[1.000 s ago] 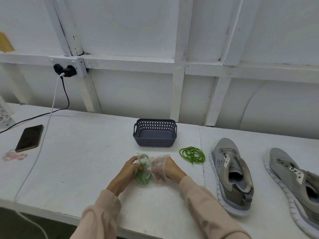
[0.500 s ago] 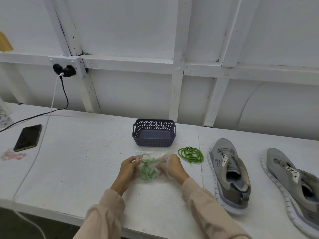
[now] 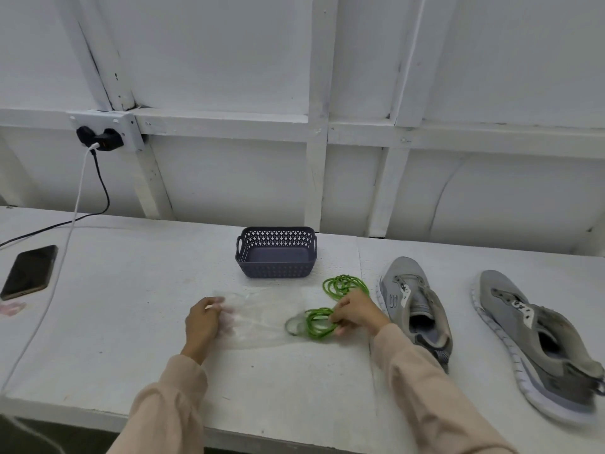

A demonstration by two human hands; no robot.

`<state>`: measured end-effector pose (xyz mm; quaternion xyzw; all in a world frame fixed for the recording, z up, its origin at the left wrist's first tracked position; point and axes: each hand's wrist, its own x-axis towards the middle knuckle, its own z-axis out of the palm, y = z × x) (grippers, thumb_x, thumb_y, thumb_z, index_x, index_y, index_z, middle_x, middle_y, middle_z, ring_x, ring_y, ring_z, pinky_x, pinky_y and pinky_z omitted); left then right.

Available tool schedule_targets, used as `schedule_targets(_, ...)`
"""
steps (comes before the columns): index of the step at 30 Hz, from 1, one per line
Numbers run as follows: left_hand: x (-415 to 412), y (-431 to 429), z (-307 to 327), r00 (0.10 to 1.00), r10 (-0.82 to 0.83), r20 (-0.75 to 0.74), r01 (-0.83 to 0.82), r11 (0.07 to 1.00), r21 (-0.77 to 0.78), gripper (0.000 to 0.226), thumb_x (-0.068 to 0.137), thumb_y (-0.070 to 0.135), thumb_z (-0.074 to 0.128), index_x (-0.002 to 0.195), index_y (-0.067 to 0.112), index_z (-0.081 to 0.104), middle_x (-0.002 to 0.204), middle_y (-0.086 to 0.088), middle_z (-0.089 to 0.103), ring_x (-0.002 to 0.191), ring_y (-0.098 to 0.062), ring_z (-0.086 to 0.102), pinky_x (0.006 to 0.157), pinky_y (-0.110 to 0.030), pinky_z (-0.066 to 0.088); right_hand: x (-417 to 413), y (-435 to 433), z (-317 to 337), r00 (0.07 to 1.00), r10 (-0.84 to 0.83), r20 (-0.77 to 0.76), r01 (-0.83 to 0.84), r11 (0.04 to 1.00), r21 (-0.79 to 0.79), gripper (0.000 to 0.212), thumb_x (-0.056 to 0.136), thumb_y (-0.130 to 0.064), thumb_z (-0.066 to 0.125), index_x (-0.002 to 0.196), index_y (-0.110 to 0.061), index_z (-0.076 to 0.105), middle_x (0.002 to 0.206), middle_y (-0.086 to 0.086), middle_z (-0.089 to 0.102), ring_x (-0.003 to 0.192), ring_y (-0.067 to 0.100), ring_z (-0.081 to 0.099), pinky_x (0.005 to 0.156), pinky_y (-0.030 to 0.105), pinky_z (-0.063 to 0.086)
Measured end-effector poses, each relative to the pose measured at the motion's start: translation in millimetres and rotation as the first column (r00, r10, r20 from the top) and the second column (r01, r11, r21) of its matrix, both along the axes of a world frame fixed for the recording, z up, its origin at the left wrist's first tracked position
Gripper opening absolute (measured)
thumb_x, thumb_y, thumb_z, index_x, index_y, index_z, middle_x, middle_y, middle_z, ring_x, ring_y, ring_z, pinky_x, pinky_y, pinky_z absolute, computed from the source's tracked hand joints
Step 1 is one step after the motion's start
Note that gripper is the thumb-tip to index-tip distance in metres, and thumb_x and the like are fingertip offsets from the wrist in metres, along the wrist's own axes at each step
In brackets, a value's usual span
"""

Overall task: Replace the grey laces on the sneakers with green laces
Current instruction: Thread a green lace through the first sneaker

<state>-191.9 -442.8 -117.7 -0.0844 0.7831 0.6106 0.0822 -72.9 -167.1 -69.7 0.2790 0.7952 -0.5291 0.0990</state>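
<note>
Single wide head-worn view, forward and down, close over the white table (image 3: 131,322).

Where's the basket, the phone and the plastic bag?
basket (image 3: 276,271): head view, front wall.
phone (image 3: 29,272): head view, middle of screen.
bag (image 3: 262,319): head view, its clear middle.

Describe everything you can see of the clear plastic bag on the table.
The plastic bag is thin, clear, crinkled film, lying flat on the white table in front of the basket. The left hand grips its left end, fingers showing through the film. At its right end the right hand grips a coiled green lace; whether that coil is fully out cannot be told.
</note>
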Motion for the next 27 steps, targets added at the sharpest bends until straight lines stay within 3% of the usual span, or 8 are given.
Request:
schedule_targets(4,-8,-9,-1,0.999,0.023,-0.031,-0.025,0.997,-0.074,0.025,0.095,0.007,0.042,0.102,0.016,0.065,0.085,-0.005,0.073,0.065,-0.027,0.064,0.059,-0.035,0.054,5,10,13,0.879,0.232,0.417,-0.354,0.903,0.245,0.028,0.077,0.005,0.073,0.102,0.012,0.063,0.077,0.022,0.072,0.067,0.032,0.07,0.079,0.047,0.059)
schedule_targets(7,-9,-13,-1,0.997,0.061,-0.056,-0.066,0.993,-0.094,0.027,0.095,0.009,0.041,0.102,0.019,0.064,0.087,-0.001,0.071,0.071,-0.024,0.063,0.071,-0.043,0.056,11,11,27,0.802,0.224,0.553,-0.481,0.792,0.377,0.026,0.079,0.002,0.073,0.099,0.005,0.056,0.074,0.015,0.073,0.05,0.019,0.067,0.069,0.036,0.058)
schedule_targets(11,-8,-18,-1,0.997,0.08,-0.024,-0.081,0.995,-0.05,0.028,0.094,0.008,0.041,0.104,0.02,0.064,0.087,0.0,0.072,0.073,-0.022,0.062,0.075,-0.041,0.053,12,10,36,0.788,0.227,0.572,-0.511,0.759,0.403,0.03,0.077,-0.003,0.079,0.101,0.004,0.062,0.074,0.011,0.074,0.054,0.02,0.066,0.074,0.039,0.059)
schedule_targets(14,-6,-16,4,0.998,0.066,0.016,-0.066,0.998,0.019,0.029,0.091,0.002,0.043,0.104,0.017,0.064,0.083,-0.003,0.07,0.068,-0.024,0.06,0.065,-0.033,0.049,12,6,44,0.814,0.235,0.532,-0.501,0.747,0.437,0.045,0.074,-0.009,0.083,0.114,0.001,0.064,0.106,0.016,0.071,0.07,0.025,0.064,0.082,0.038,0.057)
schedule_targets(18,-6,-10,9,0.999,0.025,0.027,-0.028,0.994,0.103,0.025,0.096,0.001,0.043,0.109,0.009,0.063,0.084,-0.008,0.068,0.06,-0.025,0.057,0.059,-0.032,0.047,3,-4,46,0.916,0.309,0.254,-0.4,0.705,0.586,0.052,0.081,-0.047,0.073,0.12,-0.014,0.064,0.124,0.004,0.063,0.103,0.023,0.06,0.092,0.036,0.048)
schedule_targets(20,-7,-4,13,1.0,-0.016,0.015,0.014,0.992,0.124,0.025,0.098,0.003,0.042,0.112,0.007,0.063,0.086,-0.009,0.067,0.06,-0.024,0.056,0.056,-0.03,0.045,-3,-16,36,0.946,0.308,0.096,-0.319,0.848,0.424,0.072,0.081,-0.063,0.063,0.137,-0.019,0.05,0.139,0.003,0.052,0.12,0.023,0.053,0.092,0.033,0.046)
schedule_targets(23,-4,7,24,0.997,-0.081,-0.012,0.082,0.987,0.136,0.023,0.101,0.006,0.041,0.11,0.011,0.062,0.084,-0.005,0.066,0.06,-0.018,0.054,0.043,-0.017,0.039,-7,-36,26,0.975,0.22,-0.02,-0.217,0.971,0.098,0.095,0.075,-0.067,0.067,0.149,-0.023,0.026,0.134,0.005,0.052,0.113,0.022,0.057,0.074,0.028,0.049)
schedule_targets(27,-4,14,39,0.991,-0.122,-0.063,0.131,0.976,0.175,0.02,0.102,0.008,0.043,0.111,0.013,0.061,0.085,-0.003,0.066,0.062,-0.016,0.053,0.045,-0.015,0.041,-14,-39,19,0.984,0.1,-0.15,-0.134,0.962,-0.237,0.078,0.08,-0.031,0.078,0.143,-0.014,0.035,0.115,0.008,0.065,0.094,0.02,0.064,0.072,0.031,0.053)
